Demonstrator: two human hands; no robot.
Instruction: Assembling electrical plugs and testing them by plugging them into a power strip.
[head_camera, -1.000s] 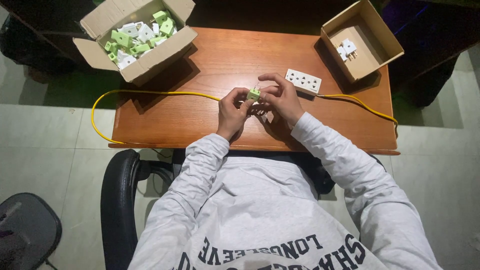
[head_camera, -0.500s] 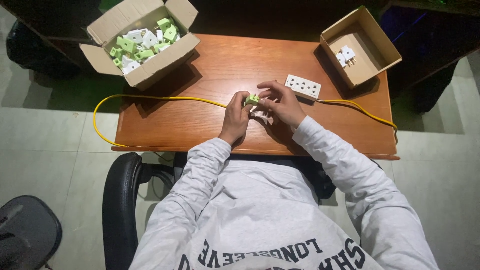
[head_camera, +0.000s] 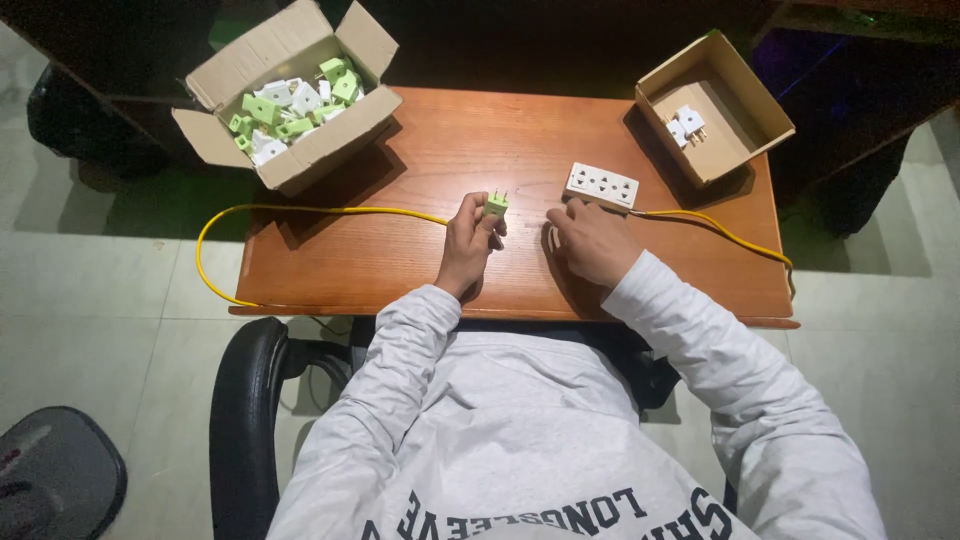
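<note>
a single head-worn view looks steeply down from above the seated person, facing forward across the wooden table, which fills the middle of the frame. the person's sleeves and chest fill the bottom, floor tiles the left and right edges. moderately near; no second view.

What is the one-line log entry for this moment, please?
left hand: holds green plug | right hand: beside white socket strip | table: two boxes
</note>
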